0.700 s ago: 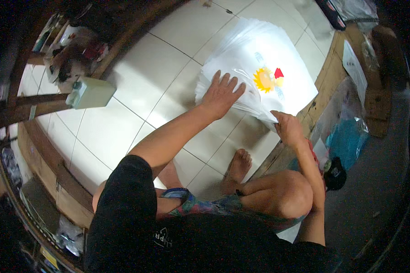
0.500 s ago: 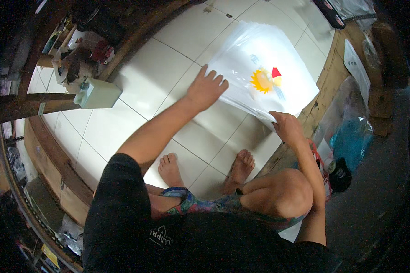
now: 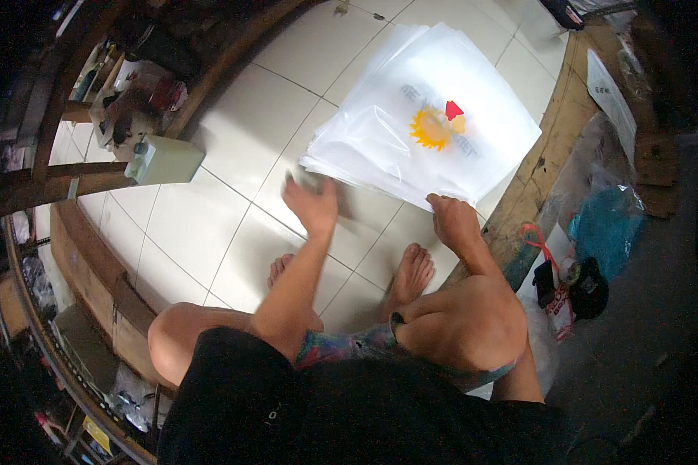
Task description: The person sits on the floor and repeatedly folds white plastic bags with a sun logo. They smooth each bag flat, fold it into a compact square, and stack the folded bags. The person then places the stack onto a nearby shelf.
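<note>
A stack of whitish, see-through plastic sheets or bags [image 3: 473, 77] lies on the tiled floor in front of me, with a yellow and red print showing near its middle. My right hand [image 3: 457, 226] pinches its near right corner between thumb and fingers. Just short of the near left corner, my left hand [image 3: 312, 205] is off the plastic, slightly blurred, its fingers apart with nothing in them.
A wooden beam [image 3: 554, 132] runs along the right of the plastic. Beyond it are a blue plastic package [image 3: 606, 225] and a black cap [image 3: 589, 288]. At left, a pale jerrycan [image 3: 167, 159] stands by wooden shelving. My bare feet [image 3: 411, 271] rest on the tiles.
My left hand has let go of the plastic's left edge and drawn back toward me. The near edge has spread out and lies flatter. My right hand has shifted slightly left, still pinching the corner.
</note>
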A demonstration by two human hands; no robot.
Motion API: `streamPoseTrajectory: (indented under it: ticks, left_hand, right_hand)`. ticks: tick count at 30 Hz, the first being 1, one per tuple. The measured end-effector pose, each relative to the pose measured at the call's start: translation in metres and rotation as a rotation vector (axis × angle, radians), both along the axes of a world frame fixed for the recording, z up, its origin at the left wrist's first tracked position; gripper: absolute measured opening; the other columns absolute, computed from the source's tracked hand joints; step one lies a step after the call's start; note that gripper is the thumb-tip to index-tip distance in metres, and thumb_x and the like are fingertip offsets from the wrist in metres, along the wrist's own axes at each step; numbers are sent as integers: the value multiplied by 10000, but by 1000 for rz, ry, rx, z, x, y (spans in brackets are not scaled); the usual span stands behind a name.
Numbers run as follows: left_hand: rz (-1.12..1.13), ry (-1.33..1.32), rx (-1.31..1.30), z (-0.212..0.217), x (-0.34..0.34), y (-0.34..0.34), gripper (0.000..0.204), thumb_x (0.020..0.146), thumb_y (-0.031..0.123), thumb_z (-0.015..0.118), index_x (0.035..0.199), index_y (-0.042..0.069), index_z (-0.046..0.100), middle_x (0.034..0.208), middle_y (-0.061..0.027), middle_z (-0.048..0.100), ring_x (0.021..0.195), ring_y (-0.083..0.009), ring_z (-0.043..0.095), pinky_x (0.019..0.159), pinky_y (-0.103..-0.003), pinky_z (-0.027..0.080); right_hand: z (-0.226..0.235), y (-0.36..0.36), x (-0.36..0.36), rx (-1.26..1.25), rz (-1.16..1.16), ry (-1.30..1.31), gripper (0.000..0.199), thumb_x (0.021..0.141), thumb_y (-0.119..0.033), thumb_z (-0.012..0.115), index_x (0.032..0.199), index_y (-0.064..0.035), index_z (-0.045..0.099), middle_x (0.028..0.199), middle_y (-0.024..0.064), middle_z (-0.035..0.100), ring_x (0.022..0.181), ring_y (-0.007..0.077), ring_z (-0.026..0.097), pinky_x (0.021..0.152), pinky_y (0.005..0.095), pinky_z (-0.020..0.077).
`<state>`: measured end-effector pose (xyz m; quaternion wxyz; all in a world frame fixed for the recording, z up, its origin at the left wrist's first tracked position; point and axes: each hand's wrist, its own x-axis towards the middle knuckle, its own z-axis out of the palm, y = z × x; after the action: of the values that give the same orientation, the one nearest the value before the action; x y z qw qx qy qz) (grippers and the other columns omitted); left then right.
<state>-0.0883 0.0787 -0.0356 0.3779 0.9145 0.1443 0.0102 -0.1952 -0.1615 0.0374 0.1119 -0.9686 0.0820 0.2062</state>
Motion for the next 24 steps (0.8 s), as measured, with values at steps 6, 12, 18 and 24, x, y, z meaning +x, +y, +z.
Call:
streamPoseTrajectory:
  ticks: [6,12,18,24]
  left_hand:
    - [199,744,-1644,3,-49,-68,687,920,439,673,1395,-2,447,1314,-144,551,1189,-285,544,1036,-419,413]
    - [192,774,-1353,0,-32,-86,509,872,304,756,1261,38,562,1191,-78,618,1018,-197,592,865,-345,480]
    - [278,807,-1395,-16,-35,-82,375,899,208,688,1200,2,601,1107,-111,648,1012,-251,621,868,-392,509]
    - [269,796,-1559,-26,-34,-95,256,878,145,672,1078,1,606,951,-97,658,942,-239,616,811,-372,515]
  right_hand:
    - [1,2,4,60,-5,-30,274,875,-61,558,1130,-74,655,909,188,710,823,384,691,730,486,556]
    - [-2,9,-3,9,43,30,200,910,-140,562,1099,-98,610,930,153,706,829,352,708,717,477,558]
    - [-19,19,-12,21,50,-53,176,908,-105,531,1066,-71,602,923,158,704,792,350,705,685,473,553]
    - [-20,27,-17,-36,70,79,364,853,-276,668,1119,-41,589,1082,171,662,971,334,673,808,464,530]
